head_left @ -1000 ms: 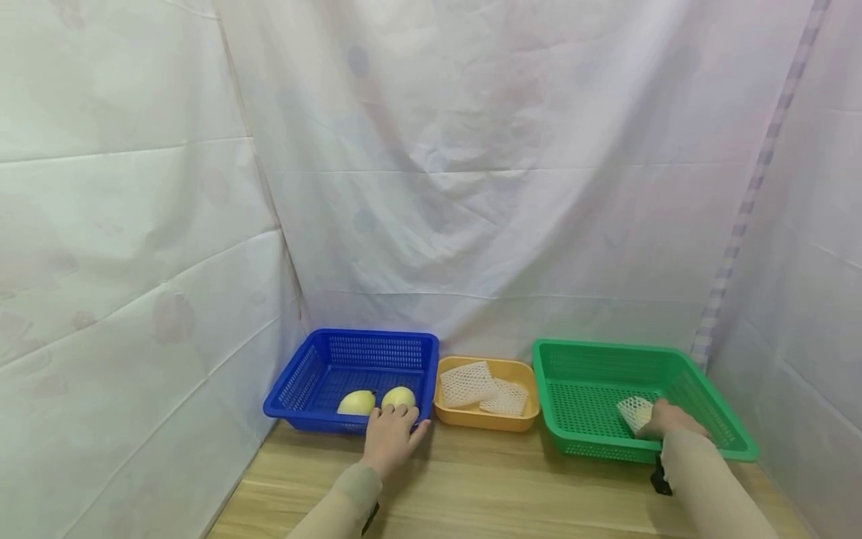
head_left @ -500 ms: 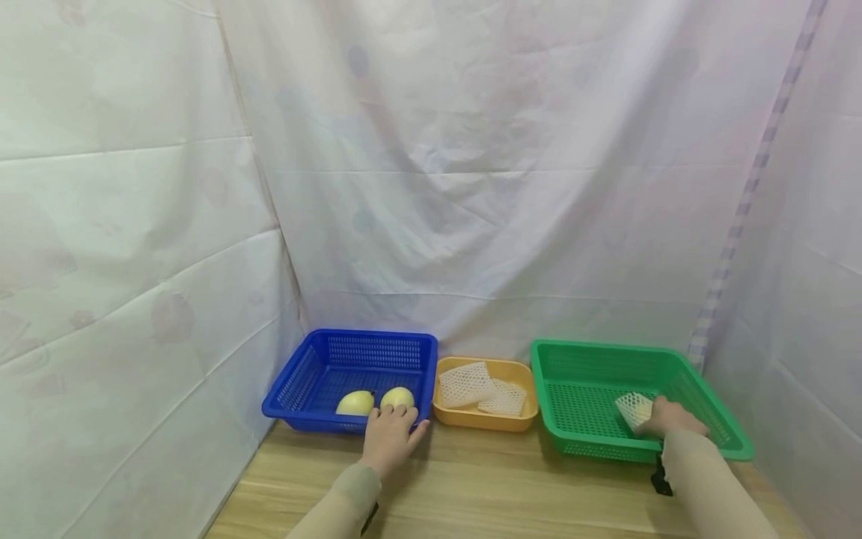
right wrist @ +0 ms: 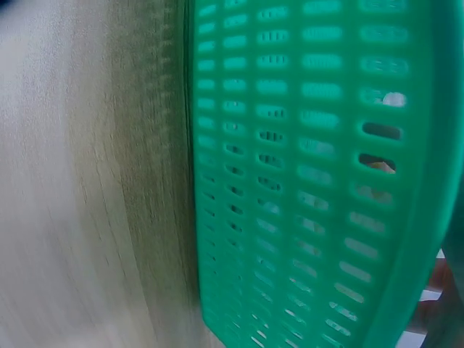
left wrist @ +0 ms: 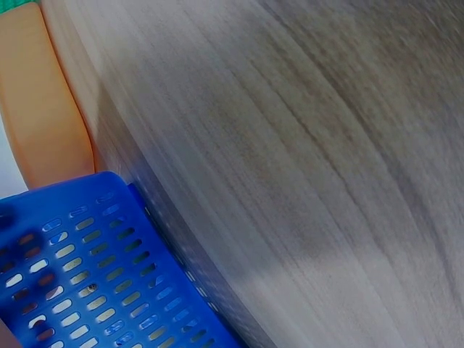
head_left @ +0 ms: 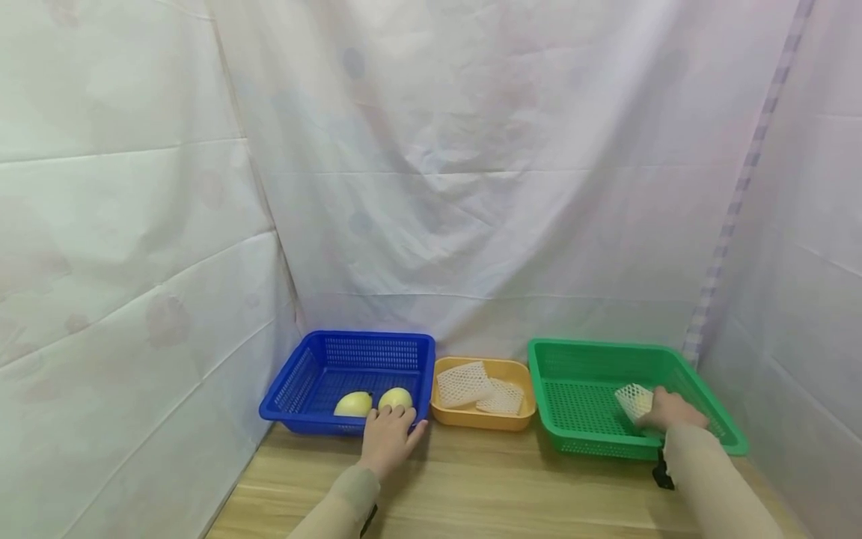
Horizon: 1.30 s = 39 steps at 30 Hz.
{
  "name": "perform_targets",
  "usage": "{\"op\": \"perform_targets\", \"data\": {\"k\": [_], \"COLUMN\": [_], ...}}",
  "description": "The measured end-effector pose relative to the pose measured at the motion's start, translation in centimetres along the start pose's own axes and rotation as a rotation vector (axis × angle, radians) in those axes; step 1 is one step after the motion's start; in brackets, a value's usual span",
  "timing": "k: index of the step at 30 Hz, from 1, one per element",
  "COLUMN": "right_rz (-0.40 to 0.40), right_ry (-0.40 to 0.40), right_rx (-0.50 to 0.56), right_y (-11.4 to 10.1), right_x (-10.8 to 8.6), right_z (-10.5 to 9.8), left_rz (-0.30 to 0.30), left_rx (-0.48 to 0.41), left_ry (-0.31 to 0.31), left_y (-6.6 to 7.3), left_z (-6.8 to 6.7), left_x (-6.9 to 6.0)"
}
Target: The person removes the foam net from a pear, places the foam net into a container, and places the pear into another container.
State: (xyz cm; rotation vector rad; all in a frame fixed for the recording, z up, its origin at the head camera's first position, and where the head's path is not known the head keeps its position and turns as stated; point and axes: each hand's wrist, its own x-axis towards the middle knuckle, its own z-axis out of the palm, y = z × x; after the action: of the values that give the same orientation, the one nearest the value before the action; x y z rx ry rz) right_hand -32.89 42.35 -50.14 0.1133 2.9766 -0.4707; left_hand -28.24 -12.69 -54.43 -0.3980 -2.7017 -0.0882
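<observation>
In the head view, a blue basket (head_left: 377,346) at the left holds two pale yellow-green pears, the left pear (head_left: 353,404) and the right pear (head_left: 395,398). My left hand (head_left: 388,440) rests over the basket's front rim, its fingers beside or on the right pear; their tips are hidden. Inside the green basket (head_left: 606,349) on the right, my right hand (head_left: 676,412) grips a pale fruit in a white foam net (head_left: 633,402). The fruit's kind is mostly hidden by net and hand. Both wrist views mainly catch basket walls.
Between the two baskets stands a small orange tray (head_left: 485,421) with flat white foam nets (head_left: 465,383) in it. All three containers sit along the back of a wooden table (head_left: 512,486). White cloth (head_left: 438,187) hangs behind and at both sides.
My right hand has lifted the netted fruit slightly, away from the green basket's front rim. The left hand stays at the right pear. The head view has shifted a little.
</observation>
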Motion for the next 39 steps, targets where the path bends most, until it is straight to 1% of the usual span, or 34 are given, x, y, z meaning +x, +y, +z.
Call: {"op": "perform_targets", "data": {"k": [12,23,29,35,39], "right_rz": [-0.011,-0.028,-0.034,-0.042,-0.05], "right_ry": [0.037,0.06,0.08,0.104,0.106], "right_rx": [-0.003,-0.015,0.002,-0.016,-0.024], "right_y": [0.2,-0.2,-0.4,-0.2,-0.3], "right_x": [-0.1,-0.2,-0.5,-0.4,-0.4], "right_z": [-1.0,-2.1,-2.7,-3.0,-3.3], "left_rz": [-0.016,-0.007,-0.006,0.0,0.0], "left_rx": [-0.005,-0.012,-0.01,-0.006,0.0], "left_ry": [-0.013,0.001,-0.003,-0.007,-0.014], "left_y": [0.1,0.1,0.1,0.1,0.0], "left_z": [-0.1,-0.2,-0.3,-0.3,-0.5], "left_x": [0.1,0.0,0.0,0.1,0.0]}}
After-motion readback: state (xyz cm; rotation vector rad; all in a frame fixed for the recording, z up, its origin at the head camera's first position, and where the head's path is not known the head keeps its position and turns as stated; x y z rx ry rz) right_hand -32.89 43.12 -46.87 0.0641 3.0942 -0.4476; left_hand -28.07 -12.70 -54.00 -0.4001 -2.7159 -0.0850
